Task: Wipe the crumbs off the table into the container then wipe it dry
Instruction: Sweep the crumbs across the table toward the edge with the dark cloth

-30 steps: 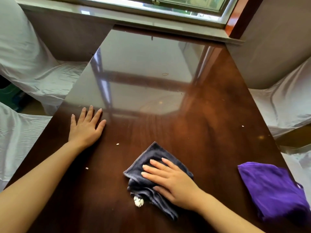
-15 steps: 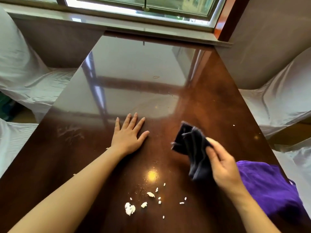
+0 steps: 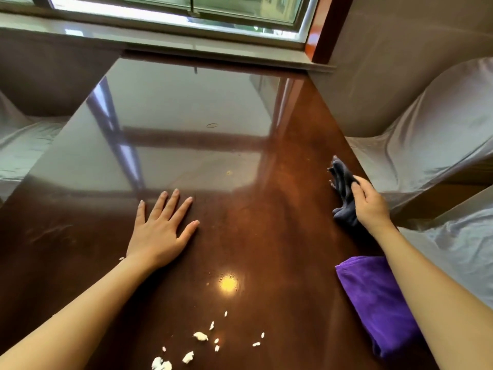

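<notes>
Head view: white crumbs (image 3: 200,336) scattered in a loose cluster on the near part of the dark glossy tabletop (image 3: 266,236), close to the bottom edge, with one stray crumb (image 3: 121,258) just beside the left wrist. Dark grey cloth (image 3: 342,188) bunched up at the right edge of the tabletop, well apart from the crumbs. Folded purple cloth (image 3: 373,303) lies near the right edge, partly hidden under the right forearm. Nothing sits between the grey cloth and the crumbs. Tabletop is polished brown wood, reflecting the window (image 3: 186,12) at its far end; a bright light spot shows near the middle. White-covered seats (image 3: 426,145) on both sides. Left hand (image 3: 160,231) lies flat, palm down, fingers spread, holding nothing. Right hand (image 3: 369,204) is closed around the grey cloth, arm reaching out to the right edge.
</notes>
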Action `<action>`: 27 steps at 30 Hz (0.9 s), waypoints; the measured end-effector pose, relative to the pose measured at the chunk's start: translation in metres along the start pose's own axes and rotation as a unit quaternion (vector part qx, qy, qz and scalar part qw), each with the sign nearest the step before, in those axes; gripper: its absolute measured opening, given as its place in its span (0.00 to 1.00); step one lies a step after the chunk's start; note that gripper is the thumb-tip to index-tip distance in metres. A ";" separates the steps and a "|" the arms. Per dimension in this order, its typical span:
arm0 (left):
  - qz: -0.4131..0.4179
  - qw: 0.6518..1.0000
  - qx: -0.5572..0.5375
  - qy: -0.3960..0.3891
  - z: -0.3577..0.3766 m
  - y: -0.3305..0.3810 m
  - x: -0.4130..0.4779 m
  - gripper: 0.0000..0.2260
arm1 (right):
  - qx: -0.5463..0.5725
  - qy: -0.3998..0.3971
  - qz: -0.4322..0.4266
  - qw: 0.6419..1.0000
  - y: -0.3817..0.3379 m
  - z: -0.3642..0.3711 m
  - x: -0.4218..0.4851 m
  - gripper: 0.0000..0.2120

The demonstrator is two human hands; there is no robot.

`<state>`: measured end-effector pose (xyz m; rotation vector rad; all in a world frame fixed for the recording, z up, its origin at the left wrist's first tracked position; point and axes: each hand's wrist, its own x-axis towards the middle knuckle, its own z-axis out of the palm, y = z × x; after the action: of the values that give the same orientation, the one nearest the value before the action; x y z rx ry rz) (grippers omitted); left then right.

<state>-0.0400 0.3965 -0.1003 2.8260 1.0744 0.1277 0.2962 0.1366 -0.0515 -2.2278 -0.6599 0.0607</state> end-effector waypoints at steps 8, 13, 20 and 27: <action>-0.003 1.000 0.003 -0.011 -0.002 0.001 -0.001 0.31 | -0.082 -0.131 -0.050 0.987 -0.026 0.039 -0.023 0.16; -0.003 1.000 0.006 -0.018 -0.003 0.002 -0.001 0.32 | -0.054 -0.192 -0.134 0.971 -0.060 0.055 -0.067 0.15; -0.002 1.000 0.004 -0.028 -0.003 -0.001 0.000 0.30 | -0.010 -0.272 -0.224 0.936 -0.094 0.083 -0.128 0.13; 0.004 0.997 -0.017 -0.074 -0.010 -0.003 0.003 0.28 | 0.014 -0.325 -0.284 0.902 -0.114 0.098 -0.195 0.14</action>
<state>-0.0413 0.4017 -0.0912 2.7596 1.0186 -0.0620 0.0536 0.1727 -0.0694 -1.8807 -1.6353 0.5291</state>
